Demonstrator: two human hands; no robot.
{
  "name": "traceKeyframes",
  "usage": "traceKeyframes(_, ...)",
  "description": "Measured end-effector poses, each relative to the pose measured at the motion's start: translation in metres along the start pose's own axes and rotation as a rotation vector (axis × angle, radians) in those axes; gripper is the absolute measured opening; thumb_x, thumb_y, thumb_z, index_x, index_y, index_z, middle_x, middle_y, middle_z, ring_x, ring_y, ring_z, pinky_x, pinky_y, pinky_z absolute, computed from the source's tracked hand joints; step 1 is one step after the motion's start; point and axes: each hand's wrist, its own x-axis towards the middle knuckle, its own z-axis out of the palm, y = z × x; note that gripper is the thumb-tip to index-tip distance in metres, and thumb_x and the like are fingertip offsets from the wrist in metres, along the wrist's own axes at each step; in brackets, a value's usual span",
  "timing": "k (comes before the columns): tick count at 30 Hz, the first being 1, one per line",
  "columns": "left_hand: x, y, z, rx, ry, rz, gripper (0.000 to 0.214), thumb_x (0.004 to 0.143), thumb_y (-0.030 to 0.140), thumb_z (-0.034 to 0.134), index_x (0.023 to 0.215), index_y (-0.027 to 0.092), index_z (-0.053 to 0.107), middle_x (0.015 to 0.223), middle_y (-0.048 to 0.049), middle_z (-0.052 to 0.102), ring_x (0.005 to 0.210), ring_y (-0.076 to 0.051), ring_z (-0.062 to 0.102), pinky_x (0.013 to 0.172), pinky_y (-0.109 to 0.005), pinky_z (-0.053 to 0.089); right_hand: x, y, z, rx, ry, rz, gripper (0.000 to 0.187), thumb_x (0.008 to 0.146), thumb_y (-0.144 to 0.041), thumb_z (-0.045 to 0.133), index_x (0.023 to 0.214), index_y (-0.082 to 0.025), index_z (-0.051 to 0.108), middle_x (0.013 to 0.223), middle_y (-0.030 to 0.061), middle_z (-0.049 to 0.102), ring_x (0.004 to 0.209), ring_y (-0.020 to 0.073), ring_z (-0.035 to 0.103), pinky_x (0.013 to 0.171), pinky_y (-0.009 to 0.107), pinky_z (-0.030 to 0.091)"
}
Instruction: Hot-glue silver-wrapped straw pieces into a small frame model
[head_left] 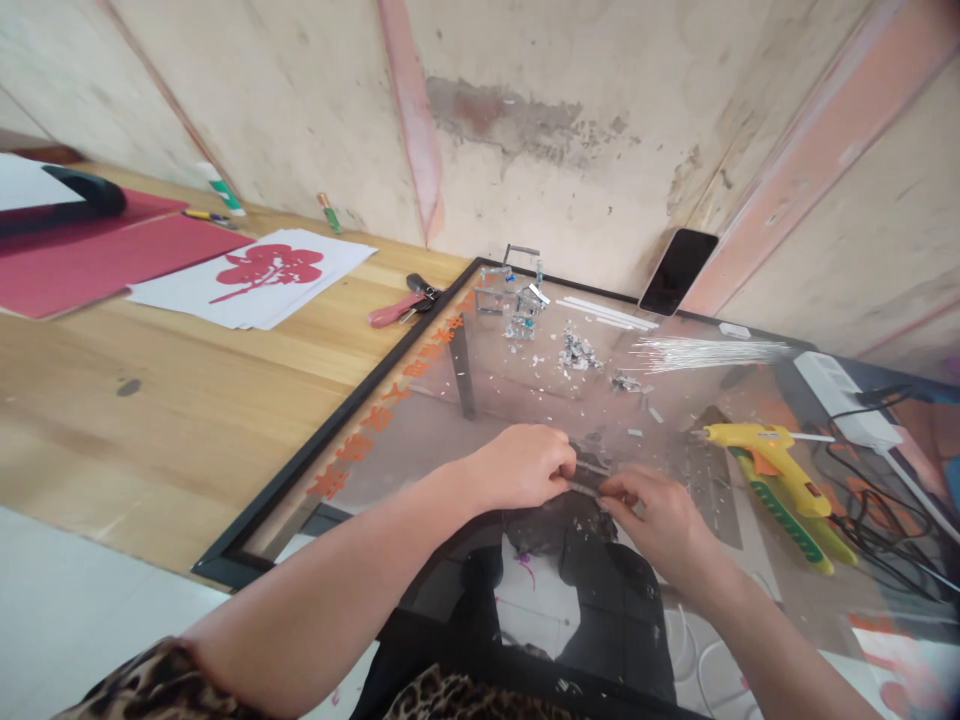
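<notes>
My left hand (525,465) and my right hand (656,515) meet over a black-framed glass sheet (420,400). Both pinch a small thin silvery strip (589,472) between their fingertips, the left from the left end, the right from the right end. Small silvery scraps (577,352) lie scattered on the glass beyond the hands. A small clear framed structure (514,300) stands at the far edge of the glass.
A yellow glue gun (765,445) lies right of the hands, with a white power strip (840,395) and cables behind it. A bundle of thin rods (705,350) and a phone (679,270) sit near the wall. Pink-handled pliers (401,305), red paper cut-out (266,270) and red sheets (82,255) lie on the wooden table.
</notes>
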Motion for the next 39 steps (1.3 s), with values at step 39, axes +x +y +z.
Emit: traceKeyframes(39,0.004,-0.015,0.0,-0.127,0.449,-0.076,0.017,0.085,0.015,0.049,0.086,0.016,0.066,0.082,-0.0034,0.064,0.074,-0.012,0.058,0.067,-0.022,0.043,0.009,0.058,-0.019,-0.394,0.444,-0.043,0.029,0.088,-0.019,0.043,0.11,-0.019,0.062,0.116,0.0054,0.063,0.108,0.0215,0.054,0.096,0.037,0.039)
